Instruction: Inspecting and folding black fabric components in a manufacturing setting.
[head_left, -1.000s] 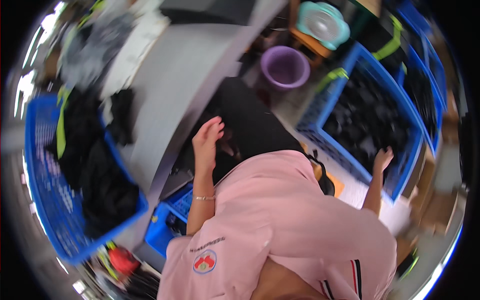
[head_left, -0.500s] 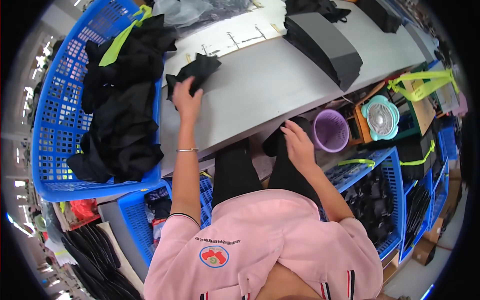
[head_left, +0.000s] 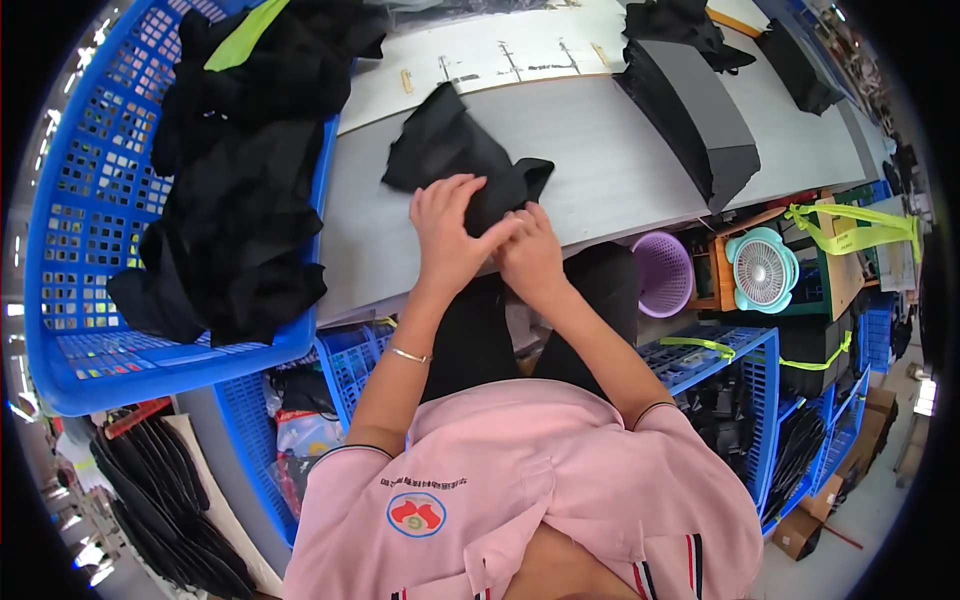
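Grey worktable (head_left: 600, 170) bears a black cloth (head_left: 450, 150), grasped by left hand (head_left: 450, 235) and right hand (head_left: 530, 255)

A round badge (head_left: 417, 514), red and white with a blue ring, sits on the chest of the pink shirt, with a short line of small dark print just above it. At the lower right, on the floor beside the blue crates, stands a brown cardboard box (head_left: 800, 533). Under the table at the lower left, between blue baskets, lies a crumpled plastic bag (head_left: 297, 437) with red showing through it; a long white sheet (head_left: 500, 62) with dark markings lies flat along the far side of the table.
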